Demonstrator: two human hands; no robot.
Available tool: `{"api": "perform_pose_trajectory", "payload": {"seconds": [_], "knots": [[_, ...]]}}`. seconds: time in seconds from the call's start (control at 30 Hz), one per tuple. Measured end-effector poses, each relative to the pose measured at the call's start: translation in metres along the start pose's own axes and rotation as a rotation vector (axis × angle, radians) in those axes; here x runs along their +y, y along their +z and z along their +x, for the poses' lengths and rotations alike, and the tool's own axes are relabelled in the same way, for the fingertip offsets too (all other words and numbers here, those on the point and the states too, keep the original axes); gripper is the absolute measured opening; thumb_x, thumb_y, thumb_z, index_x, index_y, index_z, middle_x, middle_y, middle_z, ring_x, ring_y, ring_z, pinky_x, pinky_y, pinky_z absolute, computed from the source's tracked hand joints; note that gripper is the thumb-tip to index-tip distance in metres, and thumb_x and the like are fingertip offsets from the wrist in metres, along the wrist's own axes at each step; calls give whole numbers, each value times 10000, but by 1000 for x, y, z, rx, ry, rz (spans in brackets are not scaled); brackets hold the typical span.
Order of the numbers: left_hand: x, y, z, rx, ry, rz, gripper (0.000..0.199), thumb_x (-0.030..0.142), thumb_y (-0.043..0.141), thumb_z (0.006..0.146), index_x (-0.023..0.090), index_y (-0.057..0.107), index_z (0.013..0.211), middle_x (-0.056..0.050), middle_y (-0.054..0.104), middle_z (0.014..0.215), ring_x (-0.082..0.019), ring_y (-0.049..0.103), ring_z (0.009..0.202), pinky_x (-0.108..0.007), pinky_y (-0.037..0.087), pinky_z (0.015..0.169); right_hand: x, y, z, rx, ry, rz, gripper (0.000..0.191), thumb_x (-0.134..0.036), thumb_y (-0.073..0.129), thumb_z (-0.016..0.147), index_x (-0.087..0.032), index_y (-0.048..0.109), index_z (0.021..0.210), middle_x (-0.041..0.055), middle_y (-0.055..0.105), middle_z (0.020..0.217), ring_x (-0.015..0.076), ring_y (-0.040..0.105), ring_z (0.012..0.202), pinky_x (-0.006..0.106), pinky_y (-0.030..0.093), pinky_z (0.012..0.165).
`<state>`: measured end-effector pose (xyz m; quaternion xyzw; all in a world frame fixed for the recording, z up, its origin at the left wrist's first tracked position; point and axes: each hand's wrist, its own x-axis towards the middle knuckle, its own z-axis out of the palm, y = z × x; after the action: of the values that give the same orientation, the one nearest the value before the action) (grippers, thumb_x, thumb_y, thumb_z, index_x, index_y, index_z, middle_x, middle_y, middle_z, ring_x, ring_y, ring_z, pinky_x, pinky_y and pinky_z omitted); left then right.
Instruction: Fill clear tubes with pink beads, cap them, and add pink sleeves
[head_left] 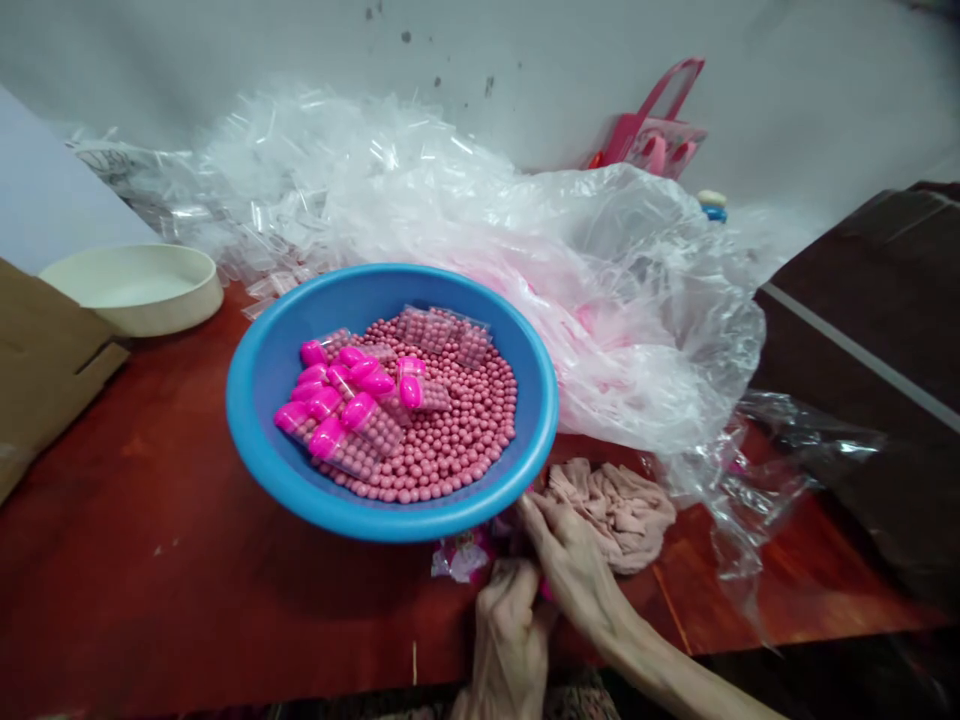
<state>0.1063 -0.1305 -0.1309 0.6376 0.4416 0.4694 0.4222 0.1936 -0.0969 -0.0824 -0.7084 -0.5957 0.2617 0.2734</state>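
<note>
Close together at the table's front edge, my two hands work just below the rim of a blue basin [390,525]. My left hand [510,620] is curled closed, and what its fingers hold is hidden. Beside and above it, my right hand [564,545] is bent closed, its fingertips out of sight near the rim. Bits of bright pink show between and around the hands, too covered to name. A crumpled clear and pink plastic piece [461,557] lies left of them. Inside the basin are loose pink beads [457,430] and several clear, bead-filled containers with pink caps [360,410].
A crumpled beige cloth [619,510] lies right of my hands. Behind the basin are a large clear plastic bag [637,330] and a heap of clear containers [322,170]. A cream tray [161,305] and cardboard box [45,370] stand left; a dark box [862,370] stands right.
</note>
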Motion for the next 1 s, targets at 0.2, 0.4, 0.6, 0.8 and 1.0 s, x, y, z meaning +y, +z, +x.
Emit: {"api": "perform_pose_trajectory", "payload": {"seconds": [0.2, 0.4, 0.6, 0.8, 1.0], "knots": [[8, -11, 1, -30, -342, -290, 352, 68, 592, 730, 165, 622, 1067, -39, 717, 852, -162, 639, 747, -243, 525, 687, 26, -28, -10, 250, -96, -47, 399, -413, 306, 936, -148, 602, 900, 101, 659, 849, 222, 610, 795, 345, 484, 719], [13, -12, -1, -32, -540, -556, 497, 240, 607, 795, 151, 504, 1273, 1, 625, 707, -95, 516, 551, -206, 501, 525, 87, -32, -21, 405, -354, -673, 389, -315, 345, 913, -67, 572, 1109, 211, 570, 1101, 345, 449, 1041, 510, 341, 846], [28, -12, 3, -12, -683, -760, 461, 348, 717, 706, 131, 600, 1096, 18, 608, 594, -67, 509, 467, -157, 461, 430, 91, -33, 8, 406, -396, -779, 320, -280, 395, 912, -177, 585, 677, 86, 602, 713, 223, 488, 701, 367, 330, 702], [41, -11, -1, 9, -735, -861, 445, 363, 784, 618, 142, 603, 960, 26, 624, 526, -55, 500, 393, -154, 449, 383, 94, -38, 24, 448, -460, -775, 403, -243, 320, 943, -186, 557, 622, 67, 624, 670, 188, 513, 645, 316, 330, 684], [61, -26, -3, 31, -605, -792, 436, 427, 780, 620, 167, 614, 928, 4, 654, 541, -78, 560, 416, -157, 445, 404, 91, -36, 19, 515, -465, -774, 378, -246, 360, 925, -196, 534, 593, 61, 588, 617, 210, 507, 674, 327, 321, 689]]}}
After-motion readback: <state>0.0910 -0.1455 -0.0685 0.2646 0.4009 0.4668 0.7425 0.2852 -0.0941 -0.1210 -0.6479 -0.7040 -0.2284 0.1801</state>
